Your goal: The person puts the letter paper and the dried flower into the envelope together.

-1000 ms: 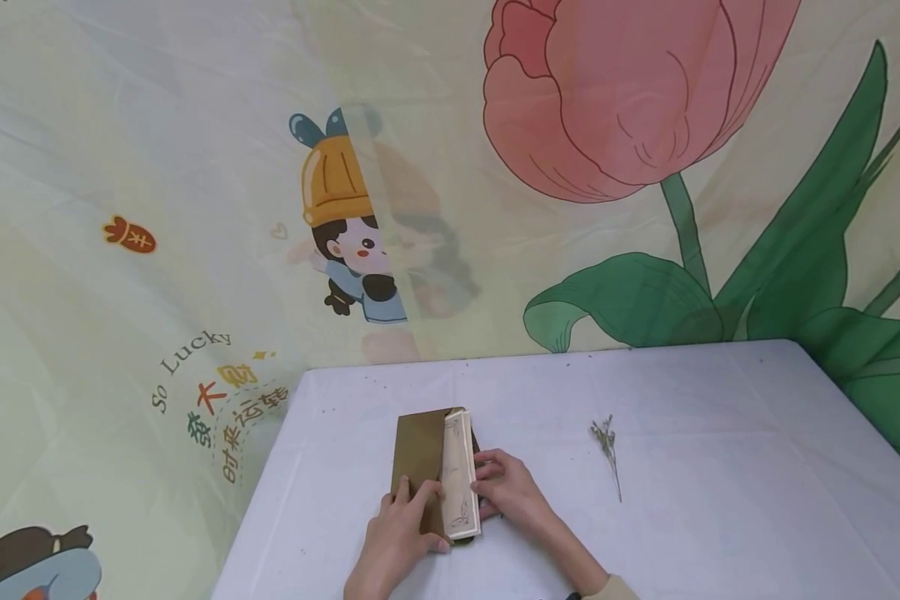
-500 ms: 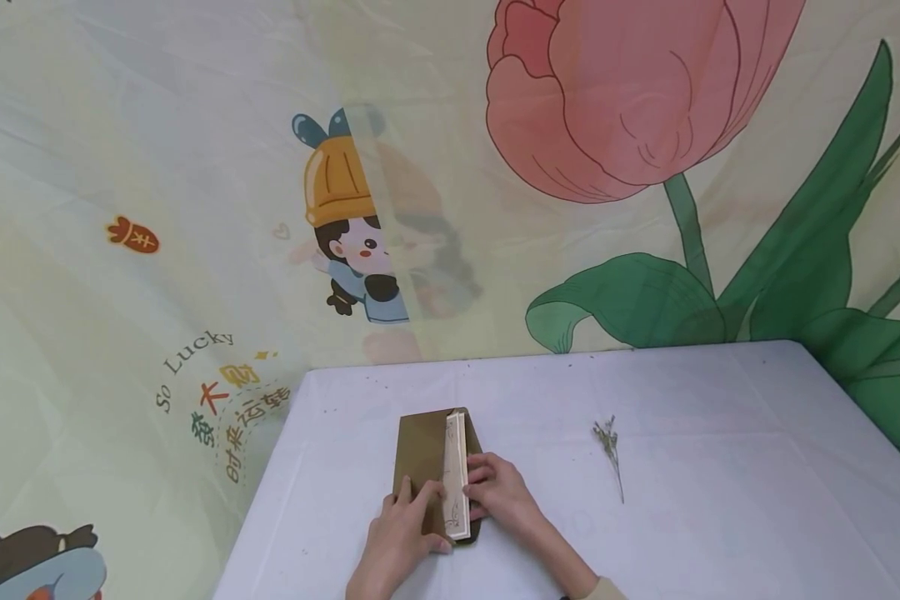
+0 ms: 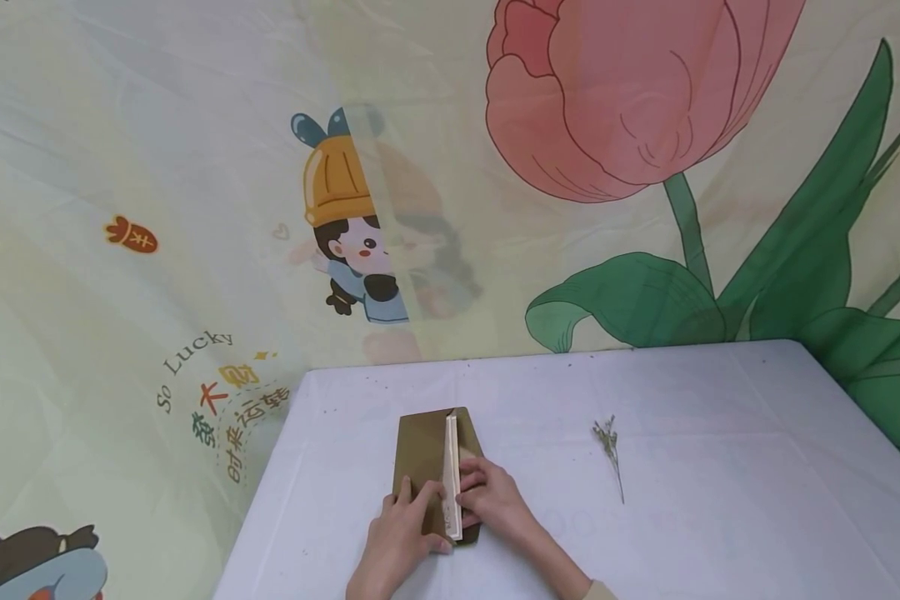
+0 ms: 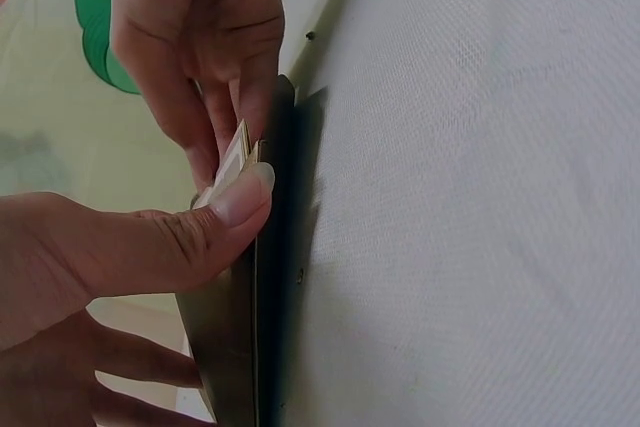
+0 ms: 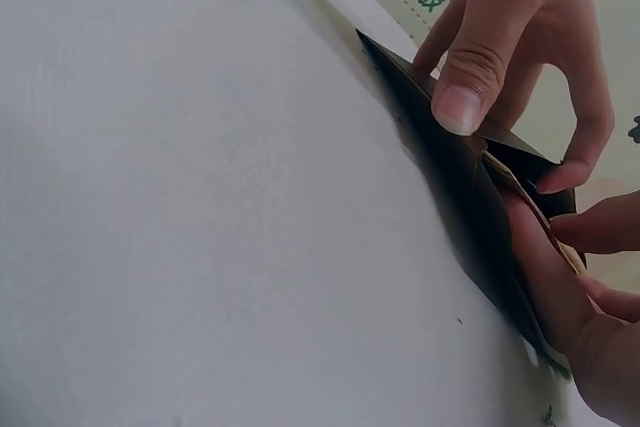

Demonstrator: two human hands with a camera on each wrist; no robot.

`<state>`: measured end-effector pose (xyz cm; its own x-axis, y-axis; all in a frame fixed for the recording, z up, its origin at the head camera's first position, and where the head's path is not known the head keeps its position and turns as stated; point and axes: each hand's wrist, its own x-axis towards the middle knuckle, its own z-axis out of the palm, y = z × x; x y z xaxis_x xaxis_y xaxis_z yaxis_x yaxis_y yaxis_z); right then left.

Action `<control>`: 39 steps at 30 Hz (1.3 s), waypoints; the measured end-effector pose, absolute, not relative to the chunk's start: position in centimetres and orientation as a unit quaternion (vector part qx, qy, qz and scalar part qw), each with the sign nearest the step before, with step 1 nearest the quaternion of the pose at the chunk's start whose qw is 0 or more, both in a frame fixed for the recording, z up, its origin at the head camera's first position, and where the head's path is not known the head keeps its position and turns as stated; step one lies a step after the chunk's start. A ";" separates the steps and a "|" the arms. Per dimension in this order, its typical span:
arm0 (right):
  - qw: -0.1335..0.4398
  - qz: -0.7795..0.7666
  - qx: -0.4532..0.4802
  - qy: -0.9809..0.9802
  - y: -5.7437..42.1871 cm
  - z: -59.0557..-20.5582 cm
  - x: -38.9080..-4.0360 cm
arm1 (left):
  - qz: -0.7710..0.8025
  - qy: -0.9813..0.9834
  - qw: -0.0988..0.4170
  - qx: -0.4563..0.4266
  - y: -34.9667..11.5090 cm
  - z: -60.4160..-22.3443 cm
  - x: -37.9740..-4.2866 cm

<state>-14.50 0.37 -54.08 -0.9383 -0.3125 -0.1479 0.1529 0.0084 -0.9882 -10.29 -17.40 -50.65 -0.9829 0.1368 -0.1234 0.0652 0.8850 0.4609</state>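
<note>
An olive-brown envelope lies on the white-covered table, its opening and flap to the right. A pale cream card sticks out of that opening as a narrow strip; the rest is inside, out of sight. My left hand holds the envelope's body, fingers spread over its top and the thumb at the near edge. My right hand pinches the card's outer edge. In the right wrist view, one right-hand finger lies between the card and the dark inner face of the envelope.
A small dried flower sprig lies on the table to the right of the hands. Behind the table hangs a printed cloth with a pink tulip and a cartoon figure. Tiny dark specks dot the tablecloth.
My right hand has moved left, pushing the card deeper into the envelope, so a much narrower strip shows and more of the flap is visible. The left hand stays in place.
</note>
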 end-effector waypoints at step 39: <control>0.175 -0.681 -0.110 0.703 -0.8 -54.6 -13.4 | 0.224 0.970 0.071 0.063 -17.4 -50.6 -10.2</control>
<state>-13.43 -0.81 -54.56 -0.9149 -0.3920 -0.0965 0.0841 0.0487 -0.9953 -10.17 -17.44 -50.55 -0.9819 0.1544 -0.1098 0.0907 0.8920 0.4428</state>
